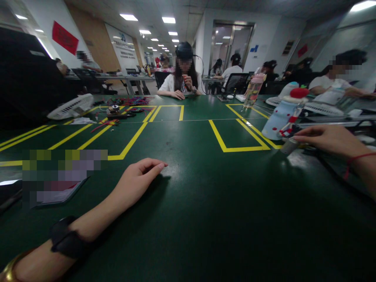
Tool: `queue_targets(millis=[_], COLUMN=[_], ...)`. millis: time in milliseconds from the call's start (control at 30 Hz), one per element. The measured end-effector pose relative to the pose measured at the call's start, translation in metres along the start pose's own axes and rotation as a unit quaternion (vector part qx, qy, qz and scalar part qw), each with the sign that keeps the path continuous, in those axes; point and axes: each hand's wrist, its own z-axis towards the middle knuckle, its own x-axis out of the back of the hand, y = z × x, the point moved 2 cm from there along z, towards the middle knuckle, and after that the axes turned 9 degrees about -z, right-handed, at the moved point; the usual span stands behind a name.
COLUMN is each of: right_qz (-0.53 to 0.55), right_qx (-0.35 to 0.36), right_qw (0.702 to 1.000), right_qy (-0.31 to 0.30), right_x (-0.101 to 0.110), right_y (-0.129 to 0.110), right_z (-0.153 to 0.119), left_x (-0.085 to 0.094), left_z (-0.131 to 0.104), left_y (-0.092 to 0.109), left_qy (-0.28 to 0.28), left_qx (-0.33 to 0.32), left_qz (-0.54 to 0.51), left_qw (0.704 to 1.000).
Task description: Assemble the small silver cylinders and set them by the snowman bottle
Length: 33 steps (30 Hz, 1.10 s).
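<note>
My left hand (142, 178) rests low over the green table (188, 219), thumb and fingers drawn together, and nothing shows between them. Out to the right, my right hand (326, 138) pinches a small grey metallic cylinder (289, 146) just above the tabletop. Its exact kind is too blurred to make out. Right behind the cylinder stands a light blue bottle (276, 119) with a red top and a red-and-white strap.
A phone-like slab (55, 196), partly pixelated, lies left. Tangled wires (138, 102) and a white fan (72, 106) sit far left. Yellow tape (246, 149) marks the table. A clear pink-lidded bottle (254, 92) stands back right. A person (183, 74) sits opposite.
</note>
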Motion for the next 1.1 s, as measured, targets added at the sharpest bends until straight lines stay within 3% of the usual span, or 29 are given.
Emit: queue_targets(millis=[200, 667, 867, 1100], right_qz=[-0.033, -0.027, -0.055, -0.031], right_qx=[-0.008, 0.024, -0.007, 0.015], right_qw=[0.999, 0.999, 0.998, 0.999], right_qy=[0.026, 0.000, 0.030, -0.012], right_x=[0.0028, 0.0000, 0.0012, 0.0007], right_y=[0.0015, -0.0024, -0.0030, -0.0039], right_z=[0.0007, 0.0015, -0.0003, 0.0009], left_x=[-0.0001, 0.0003, 0.0008, -0.0004], left_z=[0.0006, 0.0003, -0.0009, -0.0001], left_y=[-0.0008, -0.0032, -0.0001, 0.0011], left_qy=[-0.006, -0.004, -0.008, 0.000], left_qx=[-0.001, -0.004, 0.010, 0.004], left_qz=[0.002, -0.004, -0.001, 0.002], left_qw=[1.000, 1.000, 1.000, 1.000])
